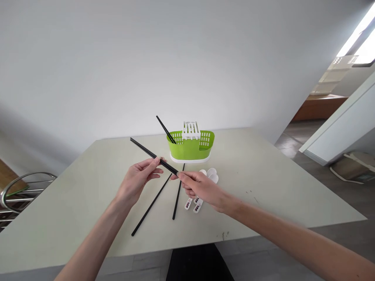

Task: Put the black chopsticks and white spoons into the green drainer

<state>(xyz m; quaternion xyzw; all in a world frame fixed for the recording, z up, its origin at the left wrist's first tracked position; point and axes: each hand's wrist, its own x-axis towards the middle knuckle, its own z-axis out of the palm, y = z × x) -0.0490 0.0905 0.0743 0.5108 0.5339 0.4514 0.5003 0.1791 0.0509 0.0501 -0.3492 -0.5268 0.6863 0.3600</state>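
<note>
A pair of black chopsticks (143, 148) lies slanted between my two hands above the table. My left hand (143, 173) pinches them near the middle with thumb and fingers. Around their lower right end my right hand (197, 183) is closed. Two more black chopsticks lie apart on the table: one on the left (150, 206), one nearer the middle (177, 198). Behind my hands stands a green basket (190, 150) with a white slatted rack (191, 130) and a white base. Other black chopsticks (164, 127) lean in its left compartment. White spoons (213, 175) sit partly behind my right hand.
The pale table (234, 148) stands against a grey wall (187, 62). Its front edge is close to my dark-clothed lap (199, 263). A metal-framed chair or stool (26, 191) is at the left. On the right a white panel (340, 113) borders a doorway.
</note>
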